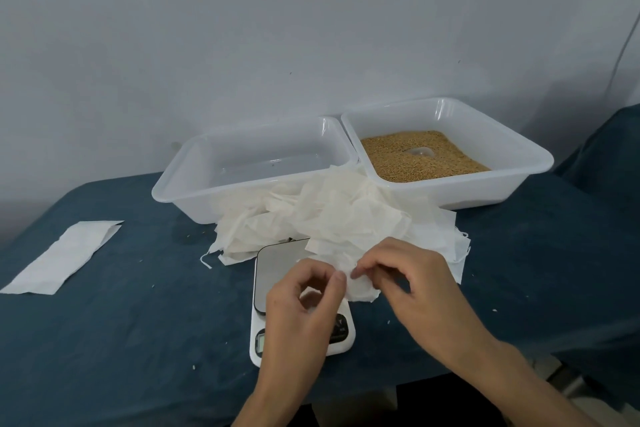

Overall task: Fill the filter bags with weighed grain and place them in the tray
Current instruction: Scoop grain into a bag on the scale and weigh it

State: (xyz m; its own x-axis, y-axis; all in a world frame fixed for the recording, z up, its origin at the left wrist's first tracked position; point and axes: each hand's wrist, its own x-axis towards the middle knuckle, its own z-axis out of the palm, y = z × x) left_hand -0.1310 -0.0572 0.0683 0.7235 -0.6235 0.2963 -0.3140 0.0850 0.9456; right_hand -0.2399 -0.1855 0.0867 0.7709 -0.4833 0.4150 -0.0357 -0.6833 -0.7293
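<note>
Both hands work low over the scale. Left hand (304,291), fingers curled, pinches one edge of a thin white filter bag (360,282); right hand (412,277) pinches the same bag from the other side, fingertips nearly meeting the left thumb. Bag is crumpled between them, held just above the scale (277,270), whose steel platform shows beyond the left hand and whose display sits under the left wrist.

Just past the fingertips: loose heap of filter bags (332,215) on the dark blue cloth (138,322), touching the bag in hand.

Farther out from the left hand, a clear plastic tray (194,166), nothing visible inside. Beyond the right hand, second tray (519,152), touching the first, holding grain (391,156) with a small clear cup (419,151) sunk in it.

Well off to the left hand's outer side, one flat bag (65,256) lies alone on the cloth. Scattered grains nearby.
</note>
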